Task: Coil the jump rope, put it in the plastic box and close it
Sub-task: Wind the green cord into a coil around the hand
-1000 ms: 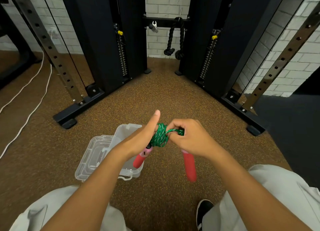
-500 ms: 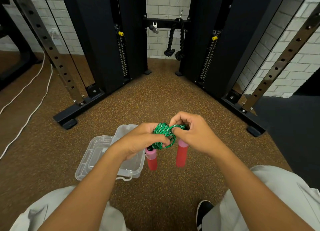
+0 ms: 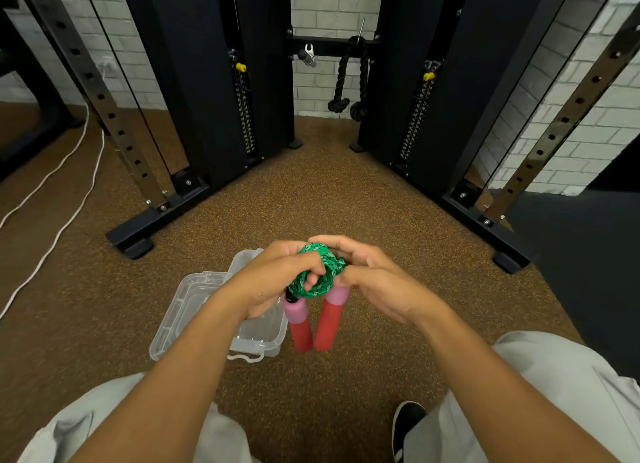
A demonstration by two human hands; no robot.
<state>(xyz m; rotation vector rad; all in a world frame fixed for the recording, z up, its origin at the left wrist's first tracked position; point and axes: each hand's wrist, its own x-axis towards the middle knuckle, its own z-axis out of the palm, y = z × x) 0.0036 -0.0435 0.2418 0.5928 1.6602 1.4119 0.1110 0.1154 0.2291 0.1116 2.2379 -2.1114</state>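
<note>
The jump rope [image 3: 320, 272] is a tight green coil held between both hands above the floor. Its two red-and-pink handles [image 3: 313, 318] hang down side by side below the coil. My left hand [image 3: 273, 282] grips the coil from the left, fingers hooked through it. My right hand [image 3: 374, 282] clasps it from the right. The clear plastic box [image 3: 263, 338] sits open on the floor under my left wrist, its lid [image 3: 180, 310] folded flat to the left.
Black cable-machine columns [image 3: 207, 81] and their base feet [image 3: 135, 240] flank the brown speckled floor ahead. White cords [image 3: 62, 192] trail at left. My knees and a black shoe [image 3: 408, 424] fill the bottom edge.
My left hand closed its fingers around the coil, having been flat before. The two handles swung together and now hang parallel beneath the coil.
</note>
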